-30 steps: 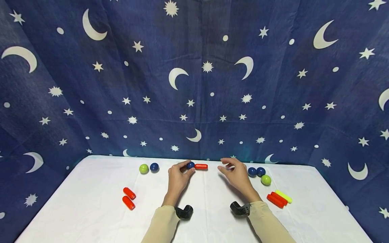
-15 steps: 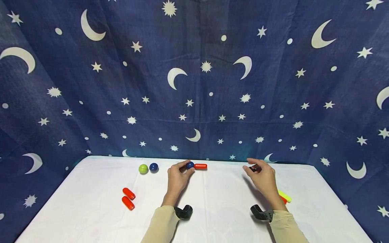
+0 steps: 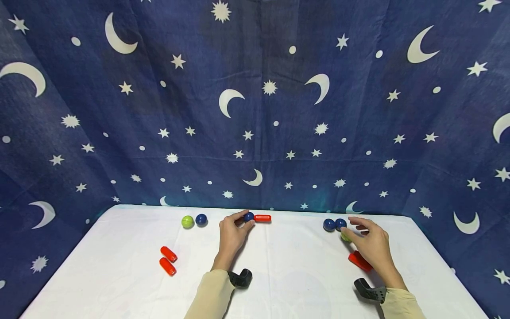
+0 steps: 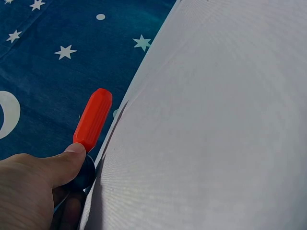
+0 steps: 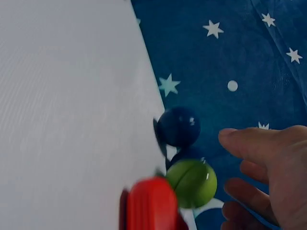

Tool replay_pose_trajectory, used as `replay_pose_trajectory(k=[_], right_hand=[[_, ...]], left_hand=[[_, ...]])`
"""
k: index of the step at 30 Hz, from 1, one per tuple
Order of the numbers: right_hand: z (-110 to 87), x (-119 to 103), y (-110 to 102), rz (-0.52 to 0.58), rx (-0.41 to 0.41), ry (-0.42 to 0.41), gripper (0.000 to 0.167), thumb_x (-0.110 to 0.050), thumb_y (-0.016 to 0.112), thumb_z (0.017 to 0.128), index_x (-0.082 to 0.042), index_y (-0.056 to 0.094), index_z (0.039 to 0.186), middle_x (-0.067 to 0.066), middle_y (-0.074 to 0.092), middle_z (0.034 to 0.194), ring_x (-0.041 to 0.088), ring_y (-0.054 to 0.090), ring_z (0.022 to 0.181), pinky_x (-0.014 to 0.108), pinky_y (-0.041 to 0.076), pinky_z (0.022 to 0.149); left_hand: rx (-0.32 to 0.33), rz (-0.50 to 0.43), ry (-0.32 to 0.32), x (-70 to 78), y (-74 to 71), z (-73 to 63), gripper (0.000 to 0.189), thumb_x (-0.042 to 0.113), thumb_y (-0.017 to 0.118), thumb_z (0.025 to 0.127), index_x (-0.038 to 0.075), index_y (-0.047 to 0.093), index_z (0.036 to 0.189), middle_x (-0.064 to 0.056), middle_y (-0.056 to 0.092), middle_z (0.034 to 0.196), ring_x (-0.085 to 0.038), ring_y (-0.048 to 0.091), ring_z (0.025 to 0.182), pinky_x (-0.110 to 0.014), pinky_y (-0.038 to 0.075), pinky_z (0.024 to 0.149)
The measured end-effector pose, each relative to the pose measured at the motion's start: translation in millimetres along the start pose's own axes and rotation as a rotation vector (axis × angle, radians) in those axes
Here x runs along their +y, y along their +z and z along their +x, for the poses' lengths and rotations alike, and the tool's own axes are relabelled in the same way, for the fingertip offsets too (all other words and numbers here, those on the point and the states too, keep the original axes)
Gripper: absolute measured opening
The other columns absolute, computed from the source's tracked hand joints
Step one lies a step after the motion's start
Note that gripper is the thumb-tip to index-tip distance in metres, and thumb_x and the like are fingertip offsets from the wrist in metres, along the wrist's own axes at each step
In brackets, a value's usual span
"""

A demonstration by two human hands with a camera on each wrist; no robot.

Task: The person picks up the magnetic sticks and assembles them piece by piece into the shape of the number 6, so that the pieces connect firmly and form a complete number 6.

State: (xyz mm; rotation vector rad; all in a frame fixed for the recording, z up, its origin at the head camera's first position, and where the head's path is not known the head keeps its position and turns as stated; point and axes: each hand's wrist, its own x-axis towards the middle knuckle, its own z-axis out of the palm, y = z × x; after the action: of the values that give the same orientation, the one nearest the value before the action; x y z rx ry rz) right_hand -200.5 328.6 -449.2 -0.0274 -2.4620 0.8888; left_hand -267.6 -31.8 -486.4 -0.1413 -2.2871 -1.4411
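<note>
My left hand pinches a dark blue ball between thumb and fingers near the table's far edge. A red ridged stick juts from that ball, pointing right in the head view, its end against the ball. Over on the right, my right hand hovers with its thumb and fingers apart and nothing between them. A lime green ball is nearest to it, partly covered by the thumb in the head view. Two blue balls lie beside the green one. Red sticks lie partly under that hand.
At the left, a green ball and a blue ball sit side by side. Two red sticks lie closer to me. A white cloth covers the table, and a starry blue curtain hangs behind it.
My right hand has travelled from near the red stick rightward, past the two blue balls, to the green ball. My left hand has kept its hold on the blue ball without moving.
</note>
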Motion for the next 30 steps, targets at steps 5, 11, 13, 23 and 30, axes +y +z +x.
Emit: replay_pose_trajectory(k=[5,11,13,23,30], right_hand=[[-5.7,6,-4,-0.067,-0.091,0.071,0.045,-0.028,0.083,0.086,-0.002,0.071,0.120,0.020,0.071,0.113,0.037,0.065,0.101,0.043,0.050,0.082],[-8.4,10,-1,-0.096,-0.136,0.069,0.042,-0.023,0.085,0.082,0.000,0.073,0.115,0.020,0.073,0.103,0.039,0.068,0.095,0.057,0.050,0.082],[-8.4,11,0,-0.099,-0.135,0.050,0.040,-0.020,0.086,0.081,0.000,0.074,0.113,0.019,0.074,0.098,0.038,0.069,0.091,0.057,0.051,0.081],[-6.1,7,-3,-0.111,-0.169,0.102,0.045,-0.019,0.083,0.083,0.004,0.069,0.119,0.024,0.071,0.104,0.043,0.067,0.097,0.061,0.050,0.084],[-4.2,-4,-5,-0.079,-0.095,0.039,0.041,-0.017,0.085,0.082,0.000,0.072,0.117,0.021,0.073,0.106,0.038,0.068,0.095,0.054,0.052,0.082]], left_hand=[[-0.001,-0.002,0.002,0.0,0.0,-0.2,0.033,0.008,0.088,0.078,0.004,0.079,0.110,-0.015,0.075,0.106,-0.028,0.073,0.097,-0.037,0.058,0.087],[-0.001,0.000,0.001,-0.6,-0.4,-0.7,0.034,0.008,0.088,0.078,0.004,0.079,0.110,-0.015,0.076,0.107,-0.028,0.073,0.098,-0.038,0.058,0.089],[-0.001,0.000,0.000,-0.5,-0.6,-0.8,0.034,0.008,0.088,0.078,0.004,0.079,0.110,-0.015,0.076,0.107,-0.028,0.073,0.098,-0.038,0.058,0.089],[0.007,0.010,-0.005,-0.5,-0.1,-0.4,0.034,0.009,0.089,0.078,0.005,0.079,0.110,-0.015,0.076,0.106,-0.028,0.073,0.097,-0.039,0.058,0.089],[0.008,0.011,0.001,-0.3,-1.0,-1.1,0.034,0.010,0.089,0.078,0.005,0.079,0.110,-0.014,0.076,0.106,-0.027,0.073,0.096,-0.040,0.058,0.087]])
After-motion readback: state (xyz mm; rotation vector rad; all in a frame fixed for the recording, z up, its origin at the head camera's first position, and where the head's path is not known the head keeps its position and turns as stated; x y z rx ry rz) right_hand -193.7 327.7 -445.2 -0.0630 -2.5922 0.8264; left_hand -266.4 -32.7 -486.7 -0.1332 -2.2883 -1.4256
